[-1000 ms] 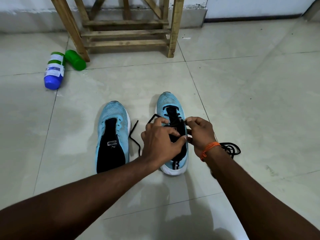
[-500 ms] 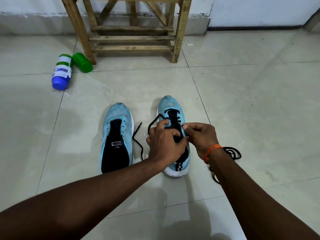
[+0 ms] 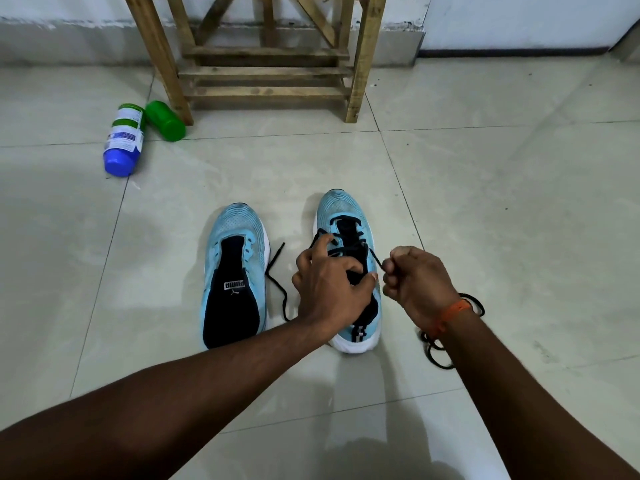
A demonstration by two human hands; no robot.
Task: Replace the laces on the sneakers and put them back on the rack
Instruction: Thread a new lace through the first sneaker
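Note:
Two light-blue sneakers stand side by side on the tiled floor, toes away from me. The left sneaker (image 3: pixel 235 271) has no lace in it. The right sneaker (image 3: pixel 346 216) is partly threaded with a black lace (image 3: pixel 375 258). My left hand (image 3: pixel 329 282) rests on the right sneaker's tongue and holds it down. My right hand (image 3: pixel 419 282) pinches one lace end just right of the shoe, the strand taut. The other lace end (image 3: pixel 277 271) trails on the floor between the sneakers.
A wooden shoe rack (image 3: pixel 266 64) stands against the wall straight ahead. A blue-capped bottle (image 3: pixel 124 140) and a green container (image 3: pixel 165 120) lie by its left leg. Another black lace (image 3: pixel 436 351) is coiled on the floor under my right wrist.
My right hand has pulled away to the right of the sneaker, drawing the lace end out taut. My left hand stays on the shoe. The view has tilted down a little.

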